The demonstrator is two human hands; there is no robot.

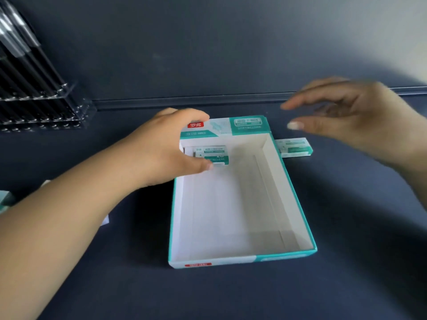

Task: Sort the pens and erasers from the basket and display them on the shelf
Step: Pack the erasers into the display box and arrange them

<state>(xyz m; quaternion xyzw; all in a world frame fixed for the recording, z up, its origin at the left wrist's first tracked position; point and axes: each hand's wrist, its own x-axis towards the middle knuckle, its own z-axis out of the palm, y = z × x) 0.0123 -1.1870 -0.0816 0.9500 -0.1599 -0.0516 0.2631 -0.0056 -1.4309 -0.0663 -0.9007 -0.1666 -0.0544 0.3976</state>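
L hand (161, 146) reaches over the far-left corner of the display box (300, 204), thumb on the box's rear flap, fingers curled down onto an eraser (213, 155) inside, at the box's far-left end; hand grips that eraser. R hand (360, 116) hovers above and right of the box's far-right corner, fingers spread loosely, holding nothing; motion-blurred.

Left of box, far back: clear acrylic pen rack (46, 105) w/ stepped tiers, loaded w/ black-barrel pens (20, 65) leaning at an angle, caps grey/translucent.

Display box: shallow rectangular cardboard tray, white matte interior w/ fold creases, teal outer walls. Rear flap printed teal/white w/ red square logo (195, 124) carrying two white Chinese characters; other flap text too blurred to read. Front wall has a small red label, illegible.

Eraser in box: small rectangular block in white/teal paper sleeve; print partly reads "CLEAN", rest unclear.

Right of box, touching its far-right outer wall: second eraser (294, 147), same sleeve, lying flat on the dark matte shelf surface (231, 296). Text illegible.
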